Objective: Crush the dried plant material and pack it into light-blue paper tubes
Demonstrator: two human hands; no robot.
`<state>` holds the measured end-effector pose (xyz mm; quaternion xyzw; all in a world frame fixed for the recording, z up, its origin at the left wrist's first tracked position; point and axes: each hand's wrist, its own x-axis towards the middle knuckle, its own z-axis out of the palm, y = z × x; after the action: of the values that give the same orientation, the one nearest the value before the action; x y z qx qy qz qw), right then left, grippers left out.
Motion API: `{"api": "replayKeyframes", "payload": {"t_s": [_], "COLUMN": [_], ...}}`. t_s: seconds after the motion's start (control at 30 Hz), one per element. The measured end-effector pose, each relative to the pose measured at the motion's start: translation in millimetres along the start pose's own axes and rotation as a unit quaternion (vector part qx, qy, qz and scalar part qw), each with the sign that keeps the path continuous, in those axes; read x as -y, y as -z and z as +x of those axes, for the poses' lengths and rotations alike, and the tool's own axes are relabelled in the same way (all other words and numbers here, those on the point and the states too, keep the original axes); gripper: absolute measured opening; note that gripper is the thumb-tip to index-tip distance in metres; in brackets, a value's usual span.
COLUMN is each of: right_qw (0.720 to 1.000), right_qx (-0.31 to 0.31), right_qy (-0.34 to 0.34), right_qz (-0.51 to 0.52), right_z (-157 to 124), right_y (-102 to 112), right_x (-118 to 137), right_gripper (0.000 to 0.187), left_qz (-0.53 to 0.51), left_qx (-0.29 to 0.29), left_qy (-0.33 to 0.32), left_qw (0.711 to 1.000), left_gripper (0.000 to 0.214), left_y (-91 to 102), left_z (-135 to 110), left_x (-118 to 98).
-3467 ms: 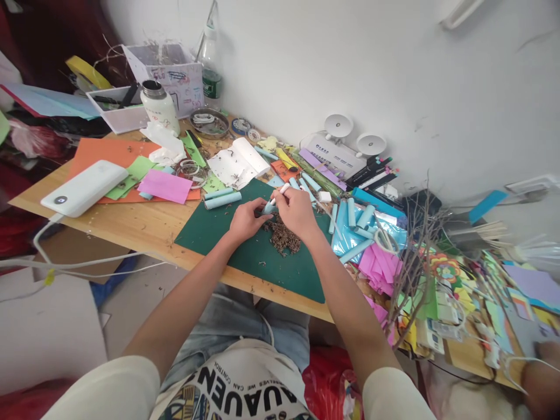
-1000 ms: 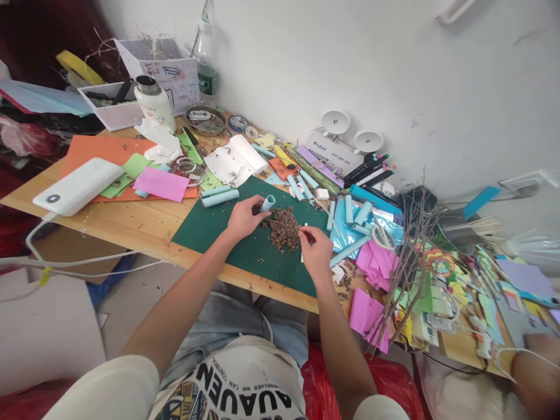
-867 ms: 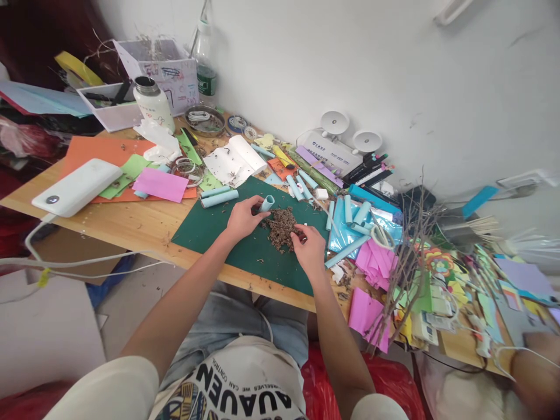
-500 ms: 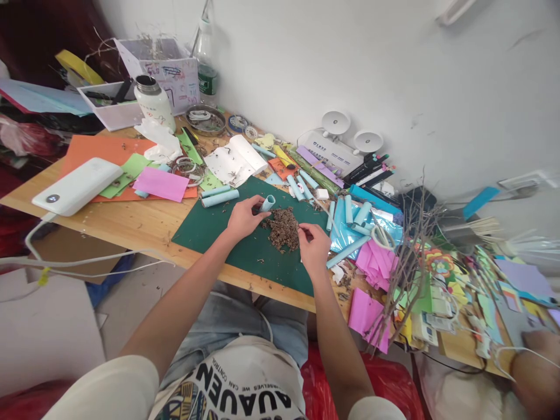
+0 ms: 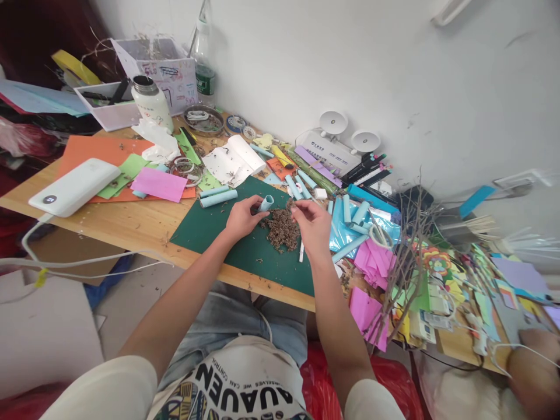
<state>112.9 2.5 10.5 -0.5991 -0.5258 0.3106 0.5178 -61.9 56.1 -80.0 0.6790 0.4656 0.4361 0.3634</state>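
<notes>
A short light blue paper tube (image 5: 266,203) stands upright, slightly tilted, in the thumb and fingers of my left hand (image 5: 242,220). Right of it on the dark green mat (image 5: 231,238) lies a loose heap of brown dried bits (image 5: 282,230). My right hand (image 5: 313,226) is closed in a pinch at the heap's upper right edge, with some brown bits at the fingertips. A thin white strip (image 5: 301,252) lies beside that hand. Two more light blue tubes (image 5: 219,199) rest at the mat's upper left edge.
Several blue tubes (image 5: 347,208), pink paper (image 5: 374,261) and dry twigs (image 5: 409,262) crowd the right side. A white power bank (image 5: 74,186), an uncapped white bottle (image 5: 152,105) and coloured paper (image 5: 158,184) lie left. Another person's blurred hand (image 5: 536,370) shows far right.
My right hand has moved up and slightly left, from the heap's right side to its upper right edge. The white strip has come into sight. My left hand still holds the tube.
</notes>
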Motion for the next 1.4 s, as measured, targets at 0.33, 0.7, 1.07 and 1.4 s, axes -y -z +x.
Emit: {"api": "replayKeyframes", "payload": {"t_s": [0.33, 0.7, 1.07, 1.4], "right_qw": [0.944, 0.917, 0.914, 0.967], "right_qx": [0.095, 0.132, 0.100, 0.001], "right_qy": [0.148, 0.228, 0.269, 0.162], "right_qz": [-0.279, -0.301, -0.286, -0.196], "right_z": [21.9, 18.7, 9.8, 10.5], "right_y": [-29.3, -33.0, -25.4, -50.7], "right_x": [18.9, 11.4, 20.0, 0.2], "right_gripper": [0.016, 0.021, 0.021, 0.019], "left_qz": [0.012, 0.019, 0.021, 0.011], "left_qx": [0.009, 0.010, 0.008, 0.013], "left_qy": [0.000, -0.002, -0.013, -0.003], "left_qw": [1.000, 1.000, 1.000, 1.000], "left_gripper": [0.020, 0.019, 0.018, 0.018], "left_y": [2.8, 4.0, 4.0, 3.7], "left_z": [-1.6, -1.2, -1.9, -1.4], "left_x": [-6.2, -7.1, -8.5, -7.8]}}
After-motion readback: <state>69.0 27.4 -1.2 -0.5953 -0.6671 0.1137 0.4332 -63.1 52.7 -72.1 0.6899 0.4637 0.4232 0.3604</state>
